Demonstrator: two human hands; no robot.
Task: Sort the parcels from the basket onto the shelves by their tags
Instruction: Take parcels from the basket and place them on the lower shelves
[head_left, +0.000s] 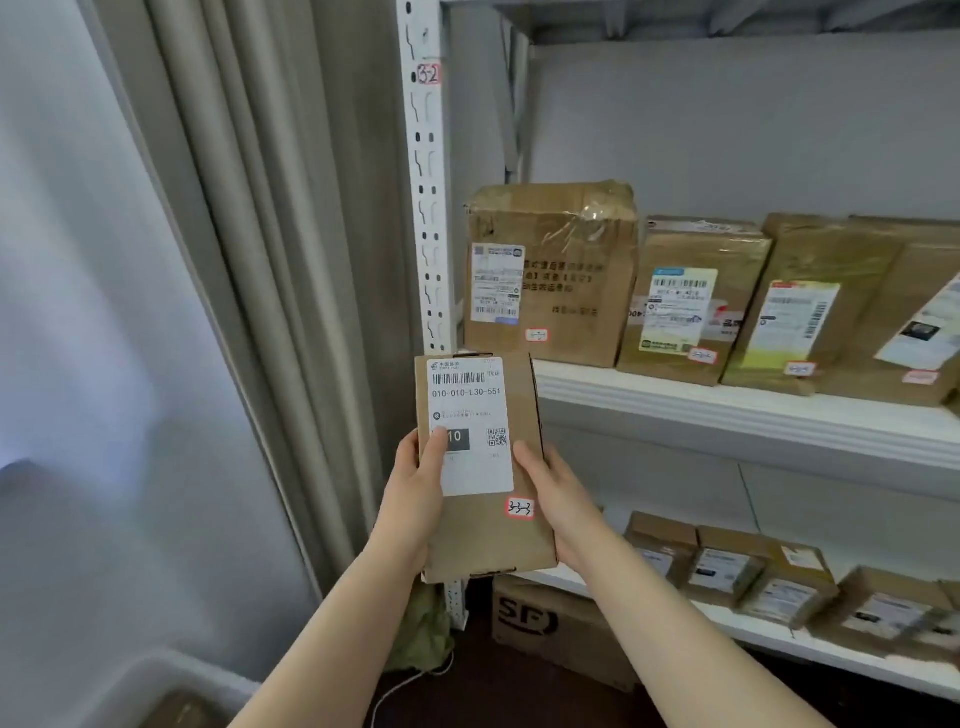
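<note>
I hold a flat brown cardboard parcel (488, 535) upright in front of the shelf unit. My left hand (415, 488) grips its left edge, thumb over the white shipping label (470, 415). My right hand (550, 493) grips its right edge. A small red-bordered tag (520, 508) at the parcel's lower right reads 3-3-3. The white shelf post (428, 171) behind it carries a tag (429, 74) reading 32. A corner of the grey basket (156, 680) shows at the bottom left with a brown parcel (182, 709) inside.
The upper shelf (727, 410) holds several tagged brown boxes (550, 275). The lower shelf (779, 636) carries several smaller boxes (722, 569). An SF-marked carton (550, 623) sits on the floor under it. A beige curtain (291, 260) hangs left of the post.
</note>
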